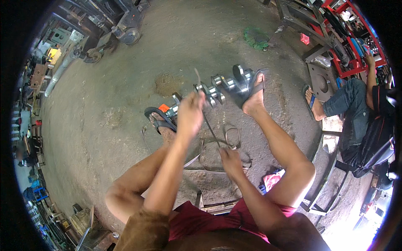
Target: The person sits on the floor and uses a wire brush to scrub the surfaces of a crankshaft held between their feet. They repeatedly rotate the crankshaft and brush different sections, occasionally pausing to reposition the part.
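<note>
Crankshaft (228, 85): one, bright metal, lying on the floor aslant, left end nearer, right end farther. The left hand (191, 113) overlaps it left of its middle; the right hand (231, 163) is nearer, apart from it.

Strip (212, 130): one, thin, dark, stretched between the hands. Left hand: blurred, fingers curled around the strip, a pale end standing out on the far side. Right hand: fingers clenched on the near end. Whether the strip loops the shaft, cannot tell.

Sandals, pair, worn: left sandal (161, 121) beside the shaft's left end; right sandal (254, 88) at its right end.

Markings: red box (305, 39), far right, pale print too small to read.

Surface: floor (100, 108), grey-brown, rough, stained. On it: loose strap (204, 171), near; orange item (163, 108), by the left sandal; green mesh (256, 38), far; pink cloth (273, 180), near right.

Room: workshop. Wheeled machine (127, 34), far left; red rack (351, 69), far right; metal frame (341, 166), near right; seated co-worker (356, 111), right, one arm toward the rack.
</note>
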`<move>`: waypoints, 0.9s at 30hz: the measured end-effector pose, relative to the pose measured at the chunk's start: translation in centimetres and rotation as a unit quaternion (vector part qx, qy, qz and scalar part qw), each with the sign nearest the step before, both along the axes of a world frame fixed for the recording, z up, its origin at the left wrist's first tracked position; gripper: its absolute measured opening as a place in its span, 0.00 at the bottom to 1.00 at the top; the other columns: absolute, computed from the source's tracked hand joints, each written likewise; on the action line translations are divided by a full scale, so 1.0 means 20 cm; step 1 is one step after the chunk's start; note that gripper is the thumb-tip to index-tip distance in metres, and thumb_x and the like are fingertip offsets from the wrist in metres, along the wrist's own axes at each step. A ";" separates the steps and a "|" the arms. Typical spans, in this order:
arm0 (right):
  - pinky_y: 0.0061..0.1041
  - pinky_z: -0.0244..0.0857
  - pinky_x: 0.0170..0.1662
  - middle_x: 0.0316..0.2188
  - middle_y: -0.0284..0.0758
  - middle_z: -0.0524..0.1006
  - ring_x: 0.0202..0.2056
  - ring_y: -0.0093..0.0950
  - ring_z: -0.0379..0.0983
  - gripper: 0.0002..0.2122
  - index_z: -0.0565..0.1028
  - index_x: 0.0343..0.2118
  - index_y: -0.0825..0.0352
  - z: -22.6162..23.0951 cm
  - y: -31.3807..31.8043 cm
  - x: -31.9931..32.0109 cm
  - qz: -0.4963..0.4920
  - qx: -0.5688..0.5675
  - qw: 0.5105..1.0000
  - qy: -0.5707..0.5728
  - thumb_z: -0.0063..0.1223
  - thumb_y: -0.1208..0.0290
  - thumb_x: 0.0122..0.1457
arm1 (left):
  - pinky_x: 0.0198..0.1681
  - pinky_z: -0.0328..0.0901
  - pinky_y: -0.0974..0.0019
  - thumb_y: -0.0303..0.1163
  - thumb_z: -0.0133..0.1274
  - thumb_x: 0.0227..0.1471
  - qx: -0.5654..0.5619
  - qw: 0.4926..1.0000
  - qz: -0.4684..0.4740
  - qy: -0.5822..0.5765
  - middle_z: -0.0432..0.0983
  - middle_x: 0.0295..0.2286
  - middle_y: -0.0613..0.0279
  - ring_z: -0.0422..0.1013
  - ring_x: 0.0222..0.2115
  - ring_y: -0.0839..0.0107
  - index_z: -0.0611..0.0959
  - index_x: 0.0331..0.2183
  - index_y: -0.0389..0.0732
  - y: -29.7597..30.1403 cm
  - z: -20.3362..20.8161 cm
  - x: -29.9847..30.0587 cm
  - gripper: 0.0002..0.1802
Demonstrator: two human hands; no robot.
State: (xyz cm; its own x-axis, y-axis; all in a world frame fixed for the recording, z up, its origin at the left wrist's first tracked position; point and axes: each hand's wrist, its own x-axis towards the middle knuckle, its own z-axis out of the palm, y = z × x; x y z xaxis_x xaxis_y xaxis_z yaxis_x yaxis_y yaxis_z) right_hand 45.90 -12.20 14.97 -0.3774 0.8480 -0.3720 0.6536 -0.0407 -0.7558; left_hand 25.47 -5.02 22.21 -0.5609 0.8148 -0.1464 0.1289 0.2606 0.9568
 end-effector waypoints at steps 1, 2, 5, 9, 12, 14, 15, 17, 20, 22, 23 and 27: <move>0.42 0.64 0.36 0.29 0.54 0.75 0.34 0.52 0.72 0.17 0.75 0.30 0.73 -0.12 0.10 -0.13 -0.051 -0.024 0.996 0.062 0.44 0.61 0.61 | 0.23 0.58 0.67 0.41 0.48 0.60 -0.028 0.998 -0.024 0.049 0.70 0.19 0.61 0.64 0.20 0.74 0.77 0.26 0.36 -0.13 0.12 0.11 0.18; 0.41 0.64 0.35 0.28 0.51 0.75 0.33 0.49 0.72 0.16 0.74 0.29 0.72 -0.24 0.20 -0.26 -0.087 -0.044 0.991 0.091 0.45 0.61 0.61 | 0.23 0.57 0.69 0.38 0.48 0.60 -0.030 0.993 -0.036 0.112 0.70 0.21 0.63 0.63 0.20 0.76 0.78 0.26 0.36 -0.26 0.21 0.22 0.16; 0.36 0.63 0.32 0.24 0.44 0.74 0.29 0.40 0.71 0.15 0.73 0.24 0.69 -0.41 0.27 -0.33 -0.101 -0.129 0.984 0.069 0.45 0.62 0.60 | 0.24 0.58 0.63 0.39 0.47 0.60 -0.098 0.995 -0.012 0.008 0.66 0.18 0.56 0.62 0.20 0.71 0.75 0.25 0.34 -0.45 0.27 0.48 0.18; 0.27 0.59 0.25 0.17 0.33 0.70 0.19 0.26 0.63 0.14 0.72 0.22 0.67 -0.36 0.15 -0.17 -0.167 -0.198 0.915 0.309 0.46 0.63 0.60 | 0.30 0.61 0.51 0.37 0.47 0.58 -0.095 0.992 0.014 0.084 0.70 0.22 0.42 0.67 0.25 0.48 0.74 0.25 0.32 -0.43 0.07 0.54 0.18; 0.34 0.62 0.27 0.20 0.46 0.73 0.22 0.42 0.69 0.14 0.73 0.26 0.70 -0.24 0.08 -0.12 -0.123 -0.120 0.954 0.247 0.45 0.64 0.61 | 0.32 0.61 0.45 0.36 0.46 0.57 -0.128 0.987 0.011 0.098 0.71 0.24 0.37 0.69 0.28 0.40 0.74 0.24 0.32 -0.39 -0.05 0.51 0.17; 0.38 0.63 0.30 0.24 0.52 0.74 0.27 0.50 0.71 0.13 0.74 0.28 0.71 -0.14 0.05 -0.10 -0.086 -0.008 0.981 0.172 0.43 0.65 0.61 | 0.32 0.60 0.45 0.35 0.46 0.57 -0.138 0.986 0.006 0.095 0.71 0.25 0.37 0.69 0.29 0.40 0.74 0.24 0.32 -0.34 -0.12 0.48 0.16; 0.42 0.64 0.33 0.28 0.54 0.74 0.32 0.53 0.71 0.12 0.75 0.32 0.70 -0.09 0.04 -0.08 -0.055 0.003 0.992 0.117 0.43 0.67 0.61 | 0.32 0.60 0.46 0.35 0.46 0.57 -0.134 0.987 0.009 0.090 0.71 0.24 0.37 0.69 0.29 0.40 0.74 0.24 0.32 -0.33 -0.16 0.47 0.16; 0.37 0.66 0.36 0.29 0.51 0.76 0.32 0.46 0.74 0.11 0.75 0.34 0.71 0.01 0.01 -0.03 -0.053 0.030 0.995 0.073 0.44 0.68 0.61 | 0.33 0.61 0.46 0.34 0.45 0.57 -0.154 0.986 0.010 0.068 0.71 0.25 0.37 0.69 0.30 0.39 0.74 0.25 0.32 -0.30 -0.26 0.46 0.15; 0.39 0.65 0.36 0.30 0.51 0.76 0.34 0.51 0.73 0.11 0.75 0.36 0.70 0.12 -0.04 0.07 -0.052 0.008 0.998 0.024 0.43 0.68 0.61 | 0.33 0.61 0.48 0.34 0.46 0.56 -0.109 0.989 0.048 0.089 0.72 0.26 0.37 0.69 0.31 0.40 0.74 0.26 0.32 -0.25 -0.47 0.44 0.15; 0.40 0.65 0.35 0.29 0.51 0.75 0.33 0.52 0.72 0.11 0.76 0.36 0.68 0.19 -0.10 0.15 -0.040 0.011 0.999 -0.009 0.43 0.68 0.61 | 0.33 0.61 0.48 0.34 0.46 0.56 -0.115 0.990 0.062 0.061 0.72 0.26 0.38 0.69 0.31 0.39 0.75 0.26 0.32 -0.21 -0.63 0.40 0.14; 0.38 0.66 0.34 0.27 0.50 0.76 0.30 0.49 0.73 0.11 0.76 0.36 0.68 0.23 -0.14 0.20 -0.050 -0.028 0.998 -0.011 0.44 0.67 0.61 | 0.33 0.62 0.49 0.34 0.46 0.56 -0.077 0.992 0.080 0.065 0.73 0.26 0.38 0.70 0.30 0.39 0.75 0.27 0.32 -0.17 -0.69 0.37 0.14; 0.31 0.65 0.30 0.20 0.43 0.73 0.22 0.30 0.68 0.13 0.76 0.37 0.70 0.43 -0.32 0.43 -0.105 -0.122 0.986 0.039 0.45 0.65 0.63 | 0.29 0.63 0.57 0.44 0.46 0.60 -0.145 0.987 0.009 -0.074 0.75 0.22 0.50 0.71 0.23 0.59 0.77 0.26 0.34 0.08 -0.71 -0.02 0.22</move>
